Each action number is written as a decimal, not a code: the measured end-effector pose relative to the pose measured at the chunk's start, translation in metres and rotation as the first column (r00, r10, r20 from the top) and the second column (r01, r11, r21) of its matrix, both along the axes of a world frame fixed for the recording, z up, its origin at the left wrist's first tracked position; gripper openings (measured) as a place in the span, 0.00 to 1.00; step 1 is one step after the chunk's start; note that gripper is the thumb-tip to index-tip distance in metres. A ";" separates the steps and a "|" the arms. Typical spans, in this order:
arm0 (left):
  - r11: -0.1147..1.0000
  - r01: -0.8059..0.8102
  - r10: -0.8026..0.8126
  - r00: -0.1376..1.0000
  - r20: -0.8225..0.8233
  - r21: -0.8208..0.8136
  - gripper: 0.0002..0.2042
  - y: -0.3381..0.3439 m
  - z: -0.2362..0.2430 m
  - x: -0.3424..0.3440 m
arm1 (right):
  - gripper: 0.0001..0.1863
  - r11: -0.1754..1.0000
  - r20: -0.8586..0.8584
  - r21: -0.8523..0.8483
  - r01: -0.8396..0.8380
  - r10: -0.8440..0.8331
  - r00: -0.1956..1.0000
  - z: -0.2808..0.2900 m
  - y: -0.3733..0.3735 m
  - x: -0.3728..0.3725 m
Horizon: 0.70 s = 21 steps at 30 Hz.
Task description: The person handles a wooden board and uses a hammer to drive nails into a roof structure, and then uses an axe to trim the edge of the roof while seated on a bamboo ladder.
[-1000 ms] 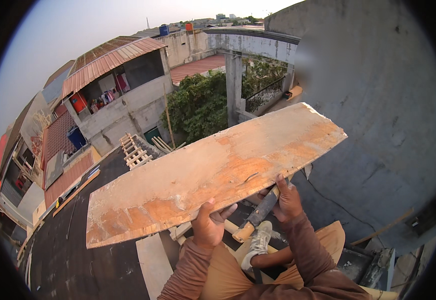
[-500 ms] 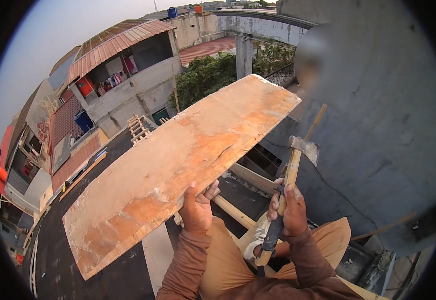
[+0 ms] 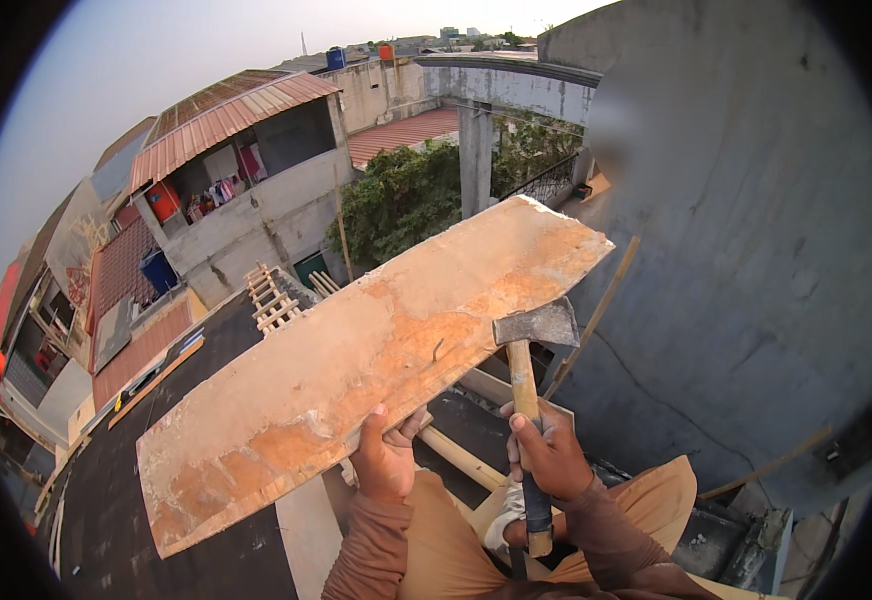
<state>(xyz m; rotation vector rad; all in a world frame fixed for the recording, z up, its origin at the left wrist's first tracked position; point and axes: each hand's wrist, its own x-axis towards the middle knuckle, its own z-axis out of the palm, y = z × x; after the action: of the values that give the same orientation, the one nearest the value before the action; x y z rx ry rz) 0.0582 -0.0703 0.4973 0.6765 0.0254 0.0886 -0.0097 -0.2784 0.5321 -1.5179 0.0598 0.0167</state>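
1. One tall grey wall point(image 3: 736, 180) stands on our right.
2. We have a dark roof surface point(image 3: 146, 450) on our left, running beneath the near left corner of what we hold.
3. Our plywood board point(image 3: 346, 350), patched pale and orange, is up in front of us, slanting from its near left corner to its far right corner beside the wall.
4. We see the hatchet point(image 3: 523, 385) upright past the middle of the board's near long edge, its head overlapping that edge in view; we cannot tell whether they touch.
5. Our right hand point(image 3: 553, 450) is wrapped around the hatchet's dark-bound handle.
6. Our left hand point(image 3: 386, 455) grips the board's near long edge, thumb on top.
7. We spot a bent nail-like piece point(image 3: 438, 350) near that same edge.
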 end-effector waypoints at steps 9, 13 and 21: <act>0.997 0.075 -0.076 0.996 0.042 0.035 0.27 0.004 0.007 -0.003 | 0.24 0.899 0.239 -0.350 0.265 -0.188 0.953 0.051 -0.028 -0.015; 0.995 0.081 -0.085 0.995 0.058 0.061 0.27 0.008 0.008 -0.004 | 0.24 0.833 0.199 -0.530 0.160 -0.062 0.978 0.065 -0.032 -0.014; 0.996 0.080 -0.081 0.997 0.019 0.044 0.28 0.006 0.010 -0.004 | 0.23 0.789 0.246 -0.590 0.170 -0.025 0.969 0.073 -0.026 -0.013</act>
<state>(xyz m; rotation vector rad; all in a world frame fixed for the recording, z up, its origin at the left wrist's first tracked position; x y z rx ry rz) 0.0544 -0.0642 0.5070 0.7192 -0.0241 0.0185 -0.0229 -0.3046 0.6052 -2.1569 -0.0451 -0.2878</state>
